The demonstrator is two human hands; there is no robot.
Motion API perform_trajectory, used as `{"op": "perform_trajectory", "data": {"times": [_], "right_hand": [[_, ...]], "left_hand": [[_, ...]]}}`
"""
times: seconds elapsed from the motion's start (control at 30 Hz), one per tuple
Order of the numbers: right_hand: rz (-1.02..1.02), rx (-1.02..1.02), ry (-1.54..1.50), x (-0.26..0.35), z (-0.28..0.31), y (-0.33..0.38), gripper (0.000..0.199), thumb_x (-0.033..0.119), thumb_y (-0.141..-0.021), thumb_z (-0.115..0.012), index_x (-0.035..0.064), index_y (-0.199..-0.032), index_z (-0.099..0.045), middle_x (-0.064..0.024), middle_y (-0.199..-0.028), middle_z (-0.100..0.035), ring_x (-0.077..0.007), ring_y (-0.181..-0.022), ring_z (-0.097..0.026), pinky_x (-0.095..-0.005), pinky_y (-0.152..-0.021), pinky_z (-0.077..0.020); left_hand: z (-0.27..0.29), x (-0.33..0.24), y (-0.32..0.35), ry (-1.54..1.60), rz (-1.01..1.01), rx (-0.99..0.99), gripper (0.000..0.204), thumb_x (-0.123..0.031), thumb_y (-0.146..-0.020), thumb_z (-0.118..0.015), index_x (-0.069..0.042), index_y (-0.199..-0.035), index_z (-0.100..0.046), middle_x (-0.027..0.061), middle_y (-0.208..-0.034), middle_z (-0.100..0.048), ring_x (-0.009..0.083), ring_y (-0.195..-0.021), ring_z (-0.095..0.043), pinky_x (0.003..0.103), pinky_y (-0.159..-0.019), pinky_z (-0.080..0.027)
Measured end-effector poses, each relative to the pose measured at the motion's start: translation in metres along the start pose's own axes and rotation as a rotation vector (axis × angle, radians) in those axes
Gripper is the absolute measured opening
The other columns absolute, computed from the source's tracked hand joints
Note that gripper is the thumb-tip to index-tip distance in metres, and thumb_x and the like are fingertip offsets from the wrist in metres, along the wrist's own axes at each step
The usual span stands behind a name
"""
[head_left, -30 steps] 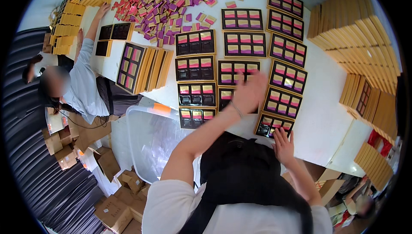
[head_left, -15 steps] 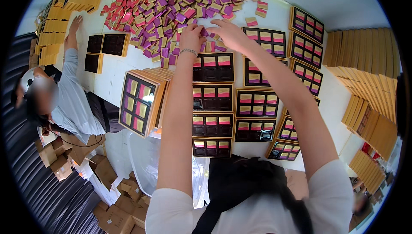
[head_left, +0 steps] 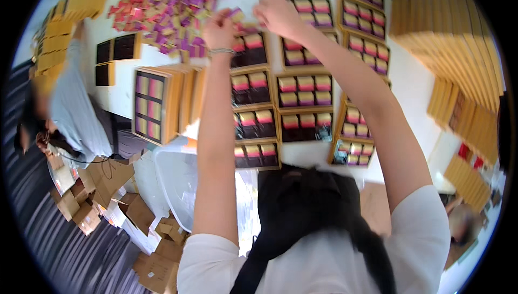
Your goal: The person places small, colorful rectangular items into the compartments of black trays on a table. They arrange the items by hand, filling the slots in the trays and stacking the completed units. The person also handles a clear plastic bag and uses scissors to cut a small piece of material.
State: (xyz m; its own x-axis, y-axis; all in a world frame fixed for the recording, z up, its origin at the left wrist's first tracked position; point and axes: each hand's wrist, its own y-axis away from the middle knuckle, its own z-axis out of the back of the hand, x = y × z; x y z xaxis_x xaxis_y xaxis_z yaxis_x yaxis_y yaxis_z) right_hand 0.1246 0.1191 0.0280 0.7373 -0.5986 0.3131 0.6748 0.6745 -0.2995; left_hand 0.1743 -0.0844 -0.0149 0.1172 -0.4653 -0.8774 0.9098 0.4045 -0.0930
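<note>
Both my hands are up at the near edge of a large heap of small wrapped pieces (head_left: pixel 178 8), gold with pink or purple. My left hand (head_left: pixel 218 32) is closed in a pinch, beside a purple-and-gold piece (head_left: pixel 235 14); blur hides whether the fingers hold it. My right hand (head_left: pixel 278 16) has curled, closed fingers, and their contents are hidden. Below my left hand lies a black compartment tray (head_left: pixel 253 60) in a wooden frame, its far row filled and near row dark. Another half-filled tray (head_left: pixel 302 135) sits nearer me, below a full tray (head_left: pixel 305 105).
Filled trays (head_left: pixel 364 16) line the right, with tall stacks of wooden frames (head_left: pixel 442 19) beyond. Upright trays (head_left: pixel 186 94) stand left of my left forearm, above a clear plastic tub (head_left: pixel 172 180). A co-worker (head_left: pixel 83 108) reaches across near dark trays (head_left: pixel 125 46). Cardboard boxes (head_left: pixel 154 269) sit lower left.
The whole view has shifted, so the table appears higher and further left. My hands have moved slightly apart, and my right fingers are now more curled.
</note>
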Motion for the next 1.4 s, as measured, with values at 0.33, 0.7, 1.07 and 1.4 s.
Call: {"op": "perform_trajectory", "data": {"times": [0.33, 0.7, 1.07, 1.4], "right_hand": [[-1.347, -0.104, -1.135, 0.112, 0.158, 0.386, 0.017, 0.012, -0.086, -0.065, 0.0006, -0.096, -0.059, -0.0033, -0.073, -0.063, -0.0077, -0.065, -0.057, -0.0246, -0.061, -0.0463], [-0.88, -0.06, -0.411, 0.176, 0.101, 0.453, 0.02, 0.003, -0.076, -0.068, 0.0022, -0.094, -0.061, -0.0124, -0.096, -0.056, -0.0266, -0.085, -0.059, -0.0365, -0.073, -0.049], [-0.336, 0.347, -0.029, 0.182, 0.111, 0.474, 0.059, 0.021, -0.081, -0.064, 0.0035, -0.135, -0.046, -0.0088, -0.146, -0.039, -0.0252, -0.138, -0.032, -0.0494, -0.113, -0.0232], [-0.301, 0.384, -0.017, 0.174, 0.114, 0.476, 0.066, 0.033, -0.08, -0.067, 0.007, -0.137, -0.045, -0.0049, -0.146, -0.04, -0.021, -0.14, -0.03, -0.0553, -0.114, -0.0155]], "left_hand": [[-0.016, -0.121, 0.326, -0.03, -0.295, 0.798, 0.027, 0.0, -0.083, -0.062, -0.008, -0.109, -0.064, 0.0073, -0.091, -0.069, 0.0201, -0.078, -0.065, 0.029, -0.073, -0.053], [-0.039, -0.123, 0.297, -0.357, -0.602, 1.041, 0.016, -0.003, -0.075, -0.064, -0.007, -0.089, -0.069, 0.0065, -0.091, -0.067, 0.0273, -0.089, -0.062, 0.036, -0.079, -0.052], [-0.032, -0.09, 0.39, -0.691, -0.699, 0.64, 0.054, -0.015, -0.086, -0.058, -0.004, -0.137, -0.044, 0.0119, -0.144, -0.042, 0.0265, -0.134, -0.039, 0.05, -0.105, -0.035], [-0.059, -0.112, 0.431, -0.895, -0.464, 0.577, 0.057, -0.013, -0.088, -0.046, -0.001, -0.142, -0.035, 0.0126, -0.151, -0.031, 0.0259, -0.14, -0.029, 0.059, -0.111, -0.014]]}}
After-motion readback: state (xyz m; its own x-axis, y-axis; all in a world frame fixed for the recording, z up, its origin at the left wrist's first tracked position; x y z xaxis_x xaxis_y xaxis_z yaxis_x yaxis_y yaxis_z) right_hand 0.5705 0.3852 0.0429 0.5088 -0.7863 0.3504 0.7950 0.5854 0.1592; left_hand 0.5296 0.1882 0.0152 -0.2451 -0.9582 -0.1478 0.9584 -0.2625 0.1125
